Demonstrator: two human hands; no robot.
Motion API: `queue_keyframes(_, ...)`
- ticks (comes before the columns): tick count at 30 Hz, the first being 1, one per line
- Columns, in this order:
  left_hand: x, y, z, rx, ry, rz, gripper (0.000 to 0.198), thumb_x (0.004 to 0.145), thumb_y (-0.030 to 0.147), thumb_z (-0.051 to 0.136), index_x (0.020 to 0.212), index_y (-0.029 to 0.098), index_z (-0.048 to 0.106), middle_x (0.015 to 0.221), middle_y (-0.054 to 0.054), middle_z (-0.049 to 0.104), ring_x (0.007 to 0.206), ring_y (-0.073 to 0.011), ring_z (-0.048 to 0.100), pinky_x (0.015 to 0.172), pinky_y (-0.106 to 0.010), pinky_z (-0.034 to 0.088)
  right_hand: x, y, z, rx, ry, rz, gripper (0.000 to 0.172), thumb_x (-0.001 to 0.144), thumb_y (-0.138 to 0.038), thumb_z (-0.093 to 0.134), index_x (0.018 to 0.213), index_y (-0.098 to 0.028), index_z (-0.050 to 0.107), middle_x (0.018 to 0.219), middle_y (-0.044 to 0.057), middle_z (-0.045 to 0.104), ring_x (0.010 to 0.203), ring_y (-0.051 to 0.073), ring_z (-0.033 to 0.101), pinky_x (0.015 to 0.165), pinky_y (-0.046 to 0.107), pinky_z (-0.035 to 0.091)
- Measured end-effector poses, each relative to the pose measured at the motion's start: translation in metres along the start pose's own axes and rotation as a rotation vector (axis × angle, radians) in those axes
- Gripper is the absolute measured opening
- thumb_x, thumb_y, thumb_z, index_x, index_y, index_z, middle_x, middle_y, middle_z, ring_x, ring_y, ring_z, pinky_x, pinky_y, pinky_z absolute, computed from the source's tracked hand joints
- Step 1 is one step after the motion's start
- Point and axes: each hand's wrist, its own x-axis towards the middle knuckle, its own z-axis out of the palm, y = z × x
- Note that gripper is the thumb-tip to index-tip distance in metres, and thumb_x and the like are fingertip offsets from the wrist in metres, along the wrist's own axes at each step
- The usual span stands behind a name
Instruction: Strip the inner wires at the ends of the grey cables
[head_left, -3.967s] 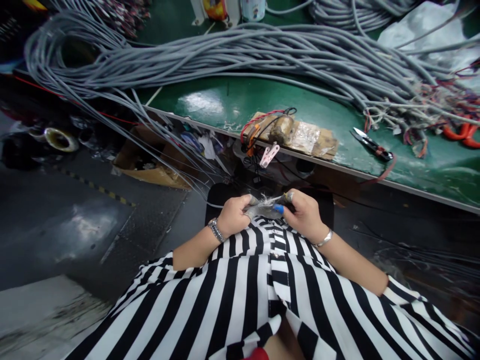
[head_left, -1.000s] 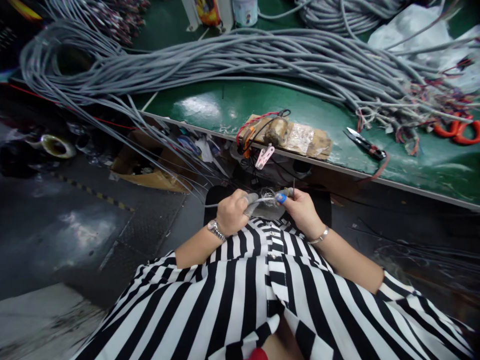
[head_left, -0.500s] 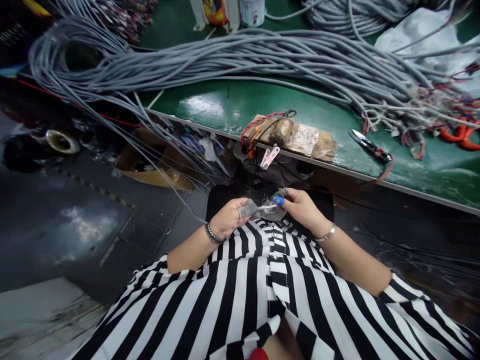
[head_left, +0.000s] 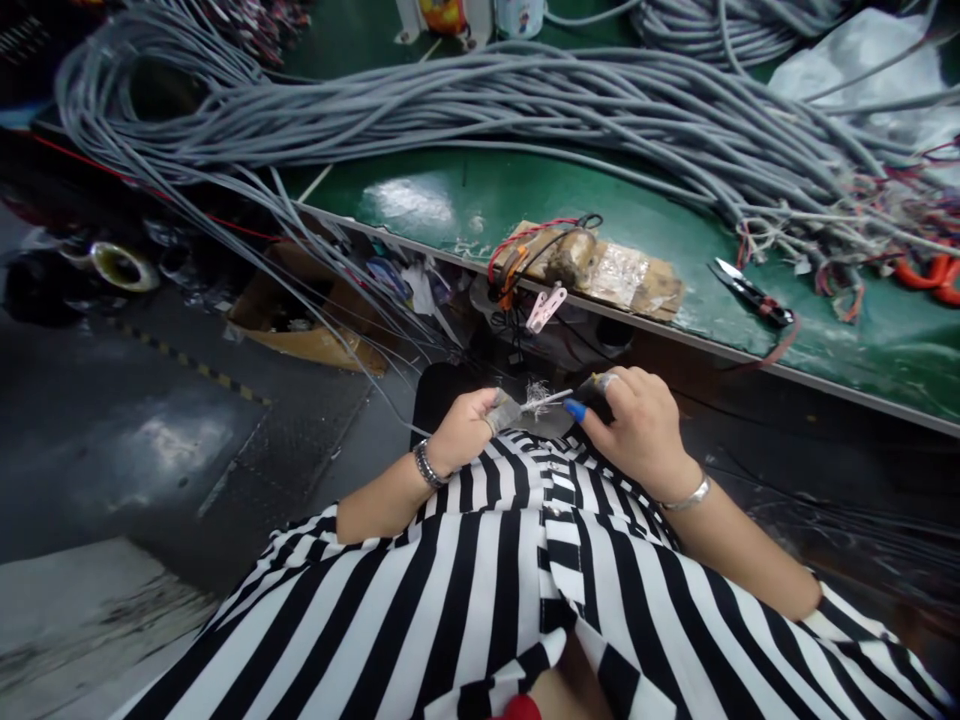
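Observation:
My left hand, its fingertips wrapped in grey tape, is closed around a grey cable over my lap. The pale stripped end of the cable sticks out to the right from those fingers. My right hand pinches at the tip of this end; a blue covering is on the thumb, a dark wrap on the index finger. Just behind the cable end lies a tuft of fine wire scraps. The exact contact at the right fingertips is small and partly hidden.
Ahead, a green workbench bears a long bundle of grey cables. Near its edge are a taped block on cardboard, a pink clip, a dark-handled cutter and orange-handled tool. A cardboard box stands below left.
My right hand has moved right and turned, showing more of its back, and more of the pale cable end is exposed. My left hand has stayed nearly in place, still gripping the cable.

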Motion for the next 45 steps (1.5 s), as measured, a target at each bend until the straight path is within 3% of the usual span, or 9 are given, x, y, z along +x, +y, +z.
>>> queue_keyframes(10,-0.001,0.010,-0.002,0.028,0.005,0.000,0.032,0.074,0.043,0.068,0.070,0.013,0.059,0.064,0.002,0.057,0.061,-0.0085,0.050,0.063,-0.020,0.043,0.002,0.001,0.003,-0.014,-0.014,-0.045,0.018,0.082,-0.030,0.055,0.069,-0.020,0.048,0.070,0.005,0.052,0.069,0.019,0.041,0.063,0.032,0.027)
queue_keyframes(26,0.000,0.003,-0.002,0.023,-0.020,-0.005,0.032,0.074,0.044,0.068,0.072,0.013,0.061,0.065,0.001,0.059,0.063,-0.0098,0.052,0.064,-0.021,0.045,-0.002,-0.001,0.010,0.013,-0.013,-0.046,0.018,0.082,-0.032,0.055,0.070,-0.020,0.050,0.071,0.006,0.053,0.069,0.019,0.042,0.064,0.033,0.029)
queue_keyframes(36,-0.001,0.000,-0.003,0.022,-0.070,-0.059,0.032,0.072,0.043,0.069,0.075,0.012,0.063,0.068,0.000,0.059,0.064,-0.0098,0.052,0.064,-0.021,0.045,-0.002,0.009,0.028,0.447,-0.067,0.042,0.027,0.082,-0.036,0.056,0.063,-0.021,0.045,0.062,0.000,0.046,0.061,0.015,0.042,0.059,0.028,0.033)
queue_keyframes(45,0.000,0.004,-0.001,-0.001,-0.087,-0.067,0.033,0.069,0.043,0.072,0.067,0.013,0.061,0.061,0.001,0.058,0.061,-0.0103,0.052,0.061,-0.022,0.046,-0.003,0.017,0.032,0.547,-0.113,0.029,0.027,0.081,-0.039,0.058,0.064,-0.020,0.049,0.065,0.001,0.047,0.063,0.015,0.043,0.062,0.028,0.036)
